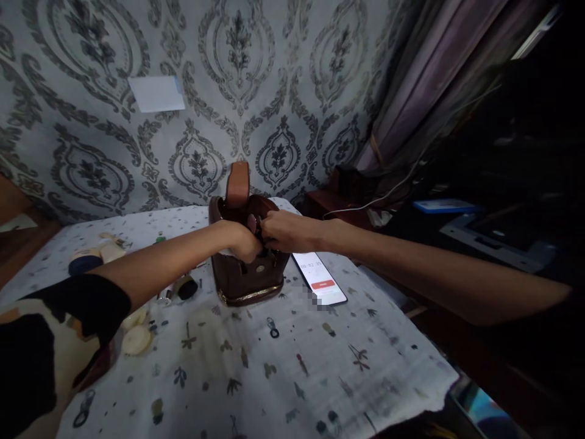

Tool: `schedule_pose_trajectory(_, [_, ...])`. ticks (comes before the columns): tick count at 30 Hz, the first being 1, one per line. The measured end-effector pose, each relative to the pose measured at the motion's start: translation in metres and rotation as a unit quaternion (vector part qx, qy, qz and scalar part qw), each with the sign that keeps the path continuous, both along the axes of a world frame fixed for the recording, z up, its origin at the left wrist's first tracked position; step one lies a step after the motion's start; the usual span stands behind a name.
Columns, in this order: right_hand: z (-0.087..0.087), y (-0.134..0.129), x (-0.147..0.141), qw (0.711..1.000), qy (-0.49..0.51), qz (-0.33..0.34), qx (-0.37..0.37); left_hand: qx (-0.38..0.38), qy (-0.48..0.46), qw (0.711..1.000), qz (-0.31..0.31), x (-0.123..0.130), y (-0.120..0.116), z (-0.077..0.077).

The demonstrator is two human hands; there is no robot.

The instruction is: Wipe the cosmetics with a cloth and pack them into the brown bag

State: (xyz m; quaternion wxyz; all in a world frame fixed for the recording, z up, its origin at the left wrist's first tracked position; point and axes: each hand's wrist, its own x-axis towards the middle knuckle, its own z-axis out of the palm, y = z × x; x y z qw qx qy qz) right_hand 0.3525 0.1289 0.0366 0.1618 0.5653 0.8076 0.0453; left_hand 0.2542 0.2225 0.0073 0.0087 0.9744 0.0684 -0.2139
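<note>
A brown bag point(249, 283) with a gold zip along its front stands on the cloth-covered table, its top open and a tan flap point(238, 183) raised at the back. My left hand point(244, 242) reaches over the bag's front edge, bent downward, with its fingers hidden in the opening. From the right, my right hand point(284, 231) meets it over the opening, its fingers curled and pinched together. A small, dark pinkish item point(252, 223) shows between the two hands; what it is and which hand holds it are unclear.
A phone point(322, 280) with a lit timer screen lies right of the bag. Left of it are a dark cylindrical container point(185, 286), a pale round item point(136, 339) and a blue-and-cream jar point(85, 261). A patterned wall point(201, 140) rises behind the table.
</note>
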Motion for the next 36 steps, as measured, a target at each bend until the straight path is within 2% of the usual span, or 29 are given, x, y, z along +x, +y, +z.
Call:
schedule_pose_trajectory(3, [-0.001, -0.01, 0.002, 0.998, 0.006, -0.004, 0.056, 0.025, -0.01, 1.0, 0.012, -0.007, -0.007, 0.013])
schedule_pose_trajectory(5, [-0.003, -0.018, 0.004, 0.996, 0.018, -0.013, 0.084, 0.067, -0.072, 0.995, 0.011, -0.02, -0.017, 0.019])
schedule_pose_trajectory(8, [-0.008, -0.031, 0.008, 0.992, 0.046, -0.005, 0.113, 0.152, -0.219, 0.963, -0.035, -0.048, -0.042, 0.019])
schedule_pose_trajectory(10, [-0.014, -0.038, 0.011, 0.989, 0.06, 0.01, 0.133, 0.181, -0.284, 0.942, -0.015, -0.067, -0.061, 0.013])
schedule_pose_trajectory(11, [-0.018, -0.041, 0.014, 0.987, 0.067, 0.021, 0.144, 0.175, -0.286, 0.942, 0.012, -0.076, -0.069, 0.009])
schedule_pose_trajectory(13, [-0.024, -0.044, 0.018, 0.981, 0.086, 0.046, 0.166, 0.124, -0.265, 0.95, 0.107, -0.089, -0.081, -0.002])
schedule_pose_trajectory(15, [-0.03, -0.045, 0.023, 0.973, 0.112, 0.067, 0.189, 0.028, -0.219, 0.958, 0.183, -0.097, -0.087, -0.014])
schedule_pose_trajectory(16, [-0.032, -0.045, 0.025, 0.97, 0.121, 0.073, 0.196, -0.029, -0.205, 0.958, 0.2, -0.098, -0.087, -0.02])
schedule_pose_trajectory(19, [-0.037, -0.044, 0.028, 0.971, 0.117, 0.079, 0.191, -0.161, -0.203, 0.945, 0.199, -0.1, -0.084, -0.036])
schedule_pose_trajectory(21, [-0.038, -0.044, 0.029, 0.975, 0.109, 0.078, 0.176, -0.19, -0.206, 0.94, 0.197, -0.1, -0.082, -0.046])
schedule_pose_trajectory(27, [-0.034, -0.037, 0.022, 0.983, 0.047, 0.083, 0.159, -0.19, -0.209, 0.944, 0.171, -0.103, -0.085, -0.065])
schedule_pose_trajectory(31, [-0.028, -0.029, 0.014, 0.983, -0.011, 0.094, 0.155, -0.185, -0.21, 0.945, 0.166, -0.107, -0.086, -0.074])
schedule_pose_trajectory(36, [-0.027, -0.024, 0.011, 0.988, -0.023, 0.083, 0.131, -0.19, -0.251, 0.938, 0.142, -0.109, -0.082, -0.08])
